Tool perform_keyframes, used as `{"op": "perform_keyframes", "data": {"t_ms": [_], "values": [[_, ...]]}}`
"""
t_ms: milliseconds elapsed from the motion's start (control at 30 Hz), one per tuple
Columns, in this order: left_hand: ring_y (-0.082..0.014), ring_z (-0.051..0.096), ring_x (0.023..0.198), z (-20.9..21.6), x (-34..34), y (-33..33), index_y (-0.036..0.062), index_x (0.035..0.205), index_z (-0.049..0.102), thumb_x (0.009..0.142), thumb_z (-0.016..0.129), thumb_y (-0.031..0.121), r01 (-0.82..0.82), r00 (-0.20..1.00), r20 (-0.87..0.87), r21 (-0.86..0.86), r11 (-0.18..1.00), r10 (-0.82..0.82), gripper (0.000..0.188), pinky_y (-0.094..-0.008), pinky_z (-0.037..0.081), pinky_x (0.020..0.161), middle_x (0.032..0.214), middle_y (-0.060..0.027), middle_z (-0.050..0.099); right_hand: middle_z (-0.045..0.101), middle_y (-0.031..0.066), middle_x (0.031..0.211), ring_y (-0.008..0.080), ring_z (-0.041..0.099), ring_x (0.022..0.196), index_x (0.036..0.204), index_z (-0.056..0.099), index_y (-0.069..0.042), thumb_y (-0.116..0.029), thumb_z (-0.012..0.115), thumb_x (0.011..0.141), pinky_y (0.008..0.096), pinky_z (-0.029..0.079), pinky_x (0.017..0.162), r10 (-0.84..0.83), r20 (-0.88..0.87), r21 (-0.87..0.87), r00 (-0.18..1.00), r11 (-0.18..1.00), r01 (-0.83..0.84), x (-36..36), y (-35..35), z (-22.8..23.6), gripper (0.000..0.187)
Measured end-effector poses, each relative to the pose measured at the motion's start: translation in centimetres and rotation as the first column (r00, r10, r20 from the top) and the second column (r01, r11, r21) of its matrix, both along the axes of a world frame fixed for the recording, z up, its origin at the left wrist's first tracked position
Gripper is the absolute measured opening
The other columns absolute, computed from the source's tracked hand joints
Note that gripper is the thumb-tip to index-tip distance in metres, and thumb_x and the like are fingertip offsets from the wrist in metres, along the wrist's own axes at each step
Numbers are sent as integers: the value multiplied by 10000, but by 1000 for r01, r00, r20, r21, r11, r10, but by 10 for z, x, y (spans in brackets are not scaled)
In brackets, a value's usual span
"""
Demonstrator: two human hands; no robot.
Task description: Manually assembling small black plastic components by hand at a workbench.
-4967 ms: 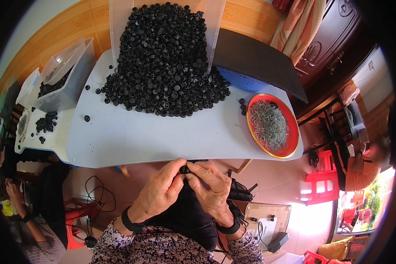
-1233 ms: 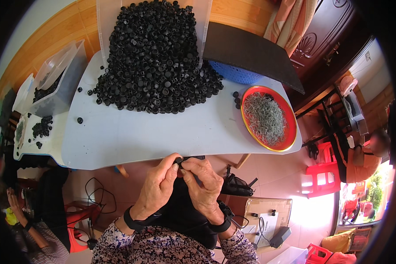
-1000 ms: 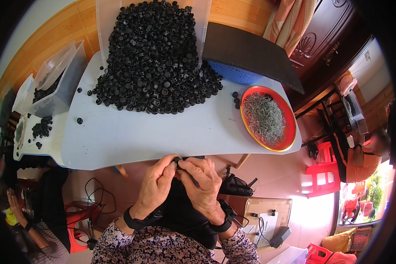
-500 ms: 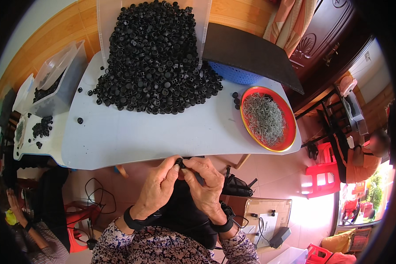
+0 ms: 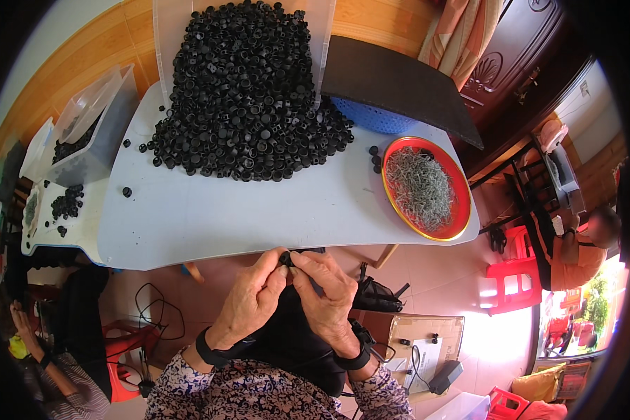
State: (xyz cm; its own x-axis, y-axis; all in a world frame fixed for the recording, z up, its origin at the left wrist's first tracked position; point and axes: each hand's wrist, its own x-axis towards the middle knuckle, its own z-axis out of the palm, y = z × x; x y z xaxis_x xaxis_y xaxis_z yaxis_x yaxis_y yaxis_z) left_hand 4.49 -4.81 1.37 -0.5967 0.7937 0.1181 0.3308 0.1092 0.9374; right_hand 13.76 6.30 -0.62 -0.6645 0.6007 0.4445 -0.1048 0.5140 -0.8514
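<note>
A small black plastic part (image 5: 285, 259) is pinched between the fingertips of both hands, just off the table's near edge. My left hand (image 5: 257, 283) grips it from one side with thumb and forefinger, and my right hand (image 5: 322, 285) closes on it from the other. Fingers cover most of its shape. Beyond the hands, a large heap of small round black caps (image 5: 248, 105) spills from a clear plastic bin (image 5: 323, 52) onto the white table (image 5: 189, 217). At the table's right end, a red bowl (image 5: 464, 217) with a yellow rim holds many thin silvery metal pieces.
A blue basket (image 5: 374, 119) under a dark board (image 5: 399, 80) stands at the back right. To the left are a clear tub (image 5: 94, 154) and a smaller pile of black parts (image 5: 67, 203). A cardboard box (image 5: 427, 329) lies below right. Other people sit at both sides.
My fingers have shifted slightly around the small black part, both hands still holding it in nearly the same place. The heap and bowl look unchanged.
</note>
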Motion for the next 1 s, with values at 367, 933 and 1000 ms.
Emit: {"op": "perform_keyframes", "data": {"t_ms": [367,933,1000], "values": [[-201,674,777,0,-4,0,-30,1209,512,1002,430,149,26,998,62,81,996,-31,285,-299,521,709,846,-149,669,669,86,924,205,632,790,982,692,-40,37,734,748,293,518,698,65,-20,-13,998,998,-65,2,7,5,250],[-145,642,757,-6,-9,0,-39,1165,550,1009,453,196,72,965,239,172,983,-113,298,-268,508,708,840,-95,663,656,73,895,189,628,760,945,681,-38,32,742,736,285,515,675,94,41,-74,995,993,-91,5,8,15,229],[-142,643,776,-10,-11,-2,-46,1170,555,1011,445,193,111,943,291,177,978,-160,307,-261,506,717,868,-81,660,651,65,908,185,623,799,970,681,-45,24,744,737,296,513,696,121,-13,-34,993,992,-122,5,10,14,251]]}}
